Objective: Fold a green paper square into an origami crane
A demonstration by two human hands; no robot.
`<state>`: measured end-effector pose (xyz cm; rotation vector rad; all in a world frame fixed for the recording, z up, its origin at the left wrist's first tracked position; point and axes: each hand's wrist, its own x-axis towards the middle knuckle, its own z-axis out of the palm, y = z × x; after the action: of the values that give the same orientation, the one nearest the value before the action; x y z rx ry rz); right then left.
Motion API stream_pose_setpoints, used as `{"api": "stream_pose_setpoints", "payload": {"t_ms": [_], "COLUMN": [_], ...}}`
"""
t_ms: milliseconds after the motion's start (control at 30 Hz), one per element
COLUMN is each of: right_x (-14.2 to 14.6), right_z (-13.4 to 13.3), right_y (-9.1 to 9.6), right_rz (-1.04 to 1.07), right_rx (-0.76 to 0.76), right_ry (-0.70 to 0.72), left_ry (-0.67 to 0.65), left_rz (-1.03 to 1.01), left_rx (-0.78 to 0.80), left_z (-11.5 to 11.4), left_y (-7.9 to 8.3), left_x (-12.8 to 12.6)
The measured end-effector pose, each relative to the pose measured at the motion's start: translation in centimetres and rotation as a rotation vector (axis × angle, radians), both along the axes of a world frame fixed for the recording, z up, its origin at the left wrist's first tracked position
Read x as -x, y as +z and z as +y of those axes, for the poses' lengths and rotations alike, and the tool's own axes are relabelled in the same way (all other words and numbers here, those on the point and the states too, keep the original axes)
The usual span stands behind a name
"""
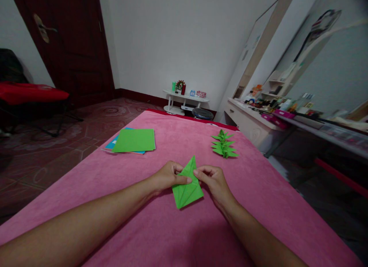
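Note:
A partly folded piece of green paper (pixel 187 194), creased and pointed at its far end, is held just over the pink cloth between my two hands. My left hand (pixel 169 176) grips its left side, the thumb lying flat across the front and the fingers behind. On the right edge, near the upper point, my right hand (pixel 212 179) pinches the paper between thumb and fingers. Beyond my right hand lie several spiky folded green paper pieces (pixel 224 144) in a row. A stack of paper sheets (pixel 135 140), green on top with blue below, rests to the far left.
The pink cloth (pixel 120 221) covers the surface before me. Past its far edge stands a low white table (pixel 186 95) with small items. At right is a dresser (pixel 250 119) crowded with bottles. A red-seated chair (pixel 31 92) and a dark door (pixel 63 41) are at left.

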<state>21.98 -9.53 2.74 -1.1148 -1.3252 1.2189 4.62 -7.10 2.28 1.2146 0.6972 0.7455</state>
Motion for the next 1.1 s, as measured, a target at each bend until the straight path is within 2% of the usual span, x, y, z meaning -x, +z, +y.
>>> {"api": "stream_pose_setpoints", "payload": {"t_ms": [100, 267, 700, 767, 933, 1100], "right_x": [0.32, 0.59, 0.52, 0.58, 0.91, 0.83], "right_z": [-0.17, -0.21, -0.49, -0.53, -0.59, -0.46], "right_y": [-0.38, -0.53, -0.32, -0.32, -0.16, -0.2], "right_rz": [0.026, 0.092, -0.034, -0.041, 0.043, 0.035], "right_rx": [-0.004, 0.035, -0.1, -0.111, -0.05, -0.035], "right_ry": [-0.039, 0.009, -0.108, -0.113, -0.006, -0.054], "left_ry": [-0.028, -0.066, -0.218, -0.226, -0.243, -0.216], "left_rz": [-0.005, 0.028, 0.059, 0.07, 0.101, 0.099], "left_rx": [-0.003, -0.031, -0.011, -0.003, 0.01, -0.019], "left_z": [-0.06, 0.02, 0.1, 0.19, 0.34, 0.22], "left_y": [-0.03, -0.17, 0.02, -0.08, -0.27, -0.35], "left_x": [-0.03, 0.11, 0.5, 0.46, 0.42, 0.2]}}
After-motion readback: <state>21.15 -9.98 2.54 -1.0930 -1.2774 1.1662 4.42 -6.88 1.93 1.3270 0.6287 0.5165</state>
